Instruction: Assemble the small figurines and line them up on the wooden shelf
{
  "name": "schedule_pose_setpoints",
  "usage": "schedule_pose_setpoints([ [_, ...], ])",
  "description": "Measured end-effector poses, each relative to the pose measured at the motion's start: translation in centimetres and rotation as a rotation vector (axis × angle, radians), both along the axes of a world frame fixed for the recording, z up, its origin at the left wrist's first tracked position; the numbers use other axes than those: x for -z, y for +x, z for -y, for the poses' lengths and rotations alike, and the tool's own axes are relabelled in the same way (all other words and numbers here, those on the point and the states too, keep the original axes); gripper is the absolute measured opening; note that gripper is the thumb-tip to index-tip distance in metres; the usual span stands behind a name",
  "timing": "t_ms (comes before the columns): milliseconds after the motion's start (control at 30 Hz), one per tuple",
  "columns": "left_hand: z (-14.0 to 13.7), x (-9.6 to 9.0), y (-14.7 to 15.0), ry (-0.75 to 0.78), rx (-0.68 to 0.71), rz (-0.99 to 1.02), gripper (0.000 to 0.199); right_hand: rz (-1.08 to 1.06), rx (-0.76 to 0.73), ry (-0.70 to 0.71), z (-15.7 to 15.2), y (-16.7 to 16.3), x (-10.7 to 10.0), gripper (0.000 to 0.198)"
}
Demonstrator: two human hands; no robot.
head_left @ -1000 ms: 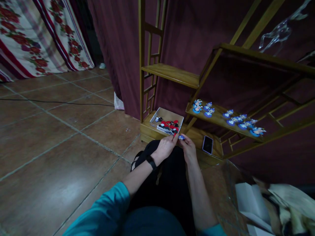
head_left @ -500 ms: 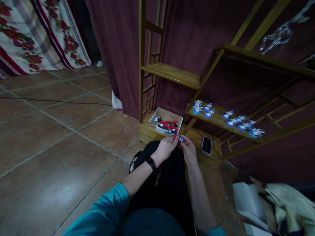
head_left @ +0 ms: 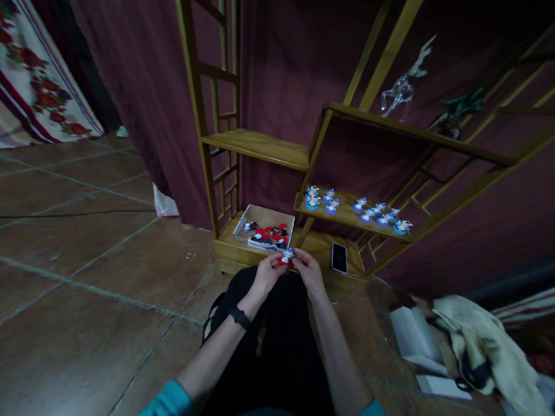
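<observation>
Above my knees, both hands meet at a small purple-and-white toy figurine (head_left: 287,254). A round red base (head_left: 282,262) shows directly under it; I cannot tell whether the two are joined. My left hand (head_left: 267,273) pinches the red base from the left side. From the right, the fingers of my right hand (head_left: 309,270) grip the figurine. Just beyond my hands, a shallow cardboard box (head_left: 241,225) holds several red discs and small black-and-white pieces.
Several similar figurines on blue or purple bases stand on the wooden shelf (head_left: 347,215) at right. A phone (head_left: 339,257) lies on the lower board. A clear glass deer (head_left: 399,91) stands higher up. White boxes (head_left: 418,338) and cloth (head_left: 485,341) lie on the floor at right.
The purple figurine and the red piece, held apart in separate hands before, now sit together between my hands, figurine above. My view has turned to the right.
</observation>
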State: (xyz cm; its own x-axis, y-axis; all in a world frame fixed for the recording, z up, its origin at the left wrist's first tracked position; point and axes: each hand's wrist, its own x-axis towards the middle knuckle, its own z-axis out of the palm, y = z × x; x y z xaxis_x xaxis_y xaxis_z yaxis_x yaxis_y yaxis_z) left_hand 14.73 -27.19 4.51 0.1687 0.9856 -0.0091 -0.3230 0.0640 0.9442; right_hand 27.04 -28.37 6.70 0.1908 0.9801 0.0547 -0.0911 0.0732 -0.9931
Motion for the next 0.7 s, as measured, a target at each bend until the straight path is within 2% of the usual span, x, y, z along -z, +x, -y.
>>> schedule_pose_setpoints([
  [167, 0.3, -1.3, 0.0, -0.14, 0.077, 0.053, 0.051, 0.017, -0.012, 0.04, -0.7, 0.4, 0.3, 0.036],
  [300, -0.1, -1.2, 0.4, -0.109, 0.068, -0.023, 0.054, 0.036, -0.031, 0.095, -1.0, 0.7, 0.7, 0.034],
  [433, -1.0, -0.6, 1.1, -0.063, 0.066, -0.104, 0.059, 0.176, -0.035, 0.111, -1.3, 1.7, 0.5, 0.033],
  [567, -1.3, -1.2, 2.2, -0.067, 0.114, -0.085, 0.074, 0.216, -0.062, 0.144, -1.4, 3.3, -0.4, 0.03],
  [700, -1.0, -2.8, 3.1, -0.101, 0.122, -0.051, 0.08, 0.269, -0.161, 0.182, -1.6, 6.1, -2.7, 0.029],
])
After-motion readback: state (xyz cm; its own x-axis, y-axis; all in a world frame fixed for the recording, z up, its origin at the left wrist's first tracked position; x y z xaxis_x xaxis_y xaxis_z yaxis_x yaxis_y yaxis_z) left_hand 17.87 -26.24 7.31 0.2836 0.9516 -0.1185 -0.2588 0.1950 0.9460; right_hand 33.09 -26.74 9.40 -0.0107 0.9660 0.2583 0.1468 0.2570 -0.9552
